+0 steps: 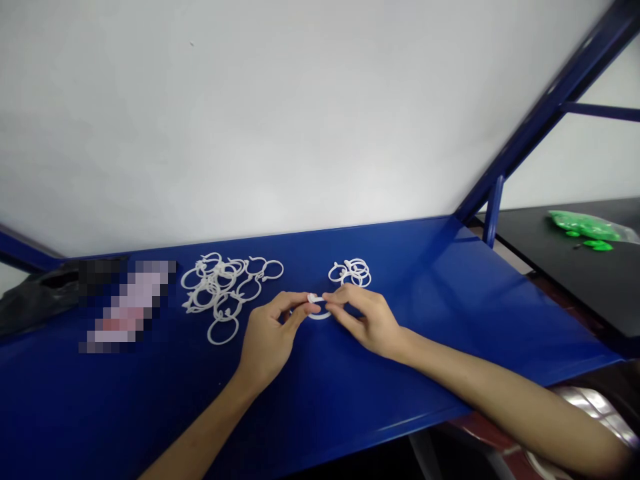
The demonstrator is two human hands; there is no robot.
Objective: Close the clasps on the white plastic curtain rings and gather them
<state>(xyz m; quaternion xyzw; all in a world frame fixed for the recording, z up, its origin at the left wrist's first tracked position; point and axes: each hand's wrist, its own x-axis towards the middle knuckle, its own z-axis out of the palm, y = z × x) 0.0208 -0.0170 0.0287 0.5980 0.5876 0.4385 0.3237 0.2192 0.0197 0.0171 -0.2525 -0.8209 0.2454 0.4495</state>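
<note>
Pinching a white plastic ring (319,317) near its clasp (313,298), left hand (267,333) and right hand (373,323) both closed on it, over blue table (350,407), near smaller ring pile (357,272).
Best kept level, with light, even pressure beside the clasp; avoid twisting.

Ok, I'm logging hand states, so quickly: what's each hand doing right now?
Left hand: closed in a pinch, holding a white ring.
Right hand: closed in a pinch on the same ring.

Pinching thumb-to-forefinger with left hand (270,333) and right hand (373,321), close together; angling left forearm (210,420) and right forearm (475,375) inward.
</note>
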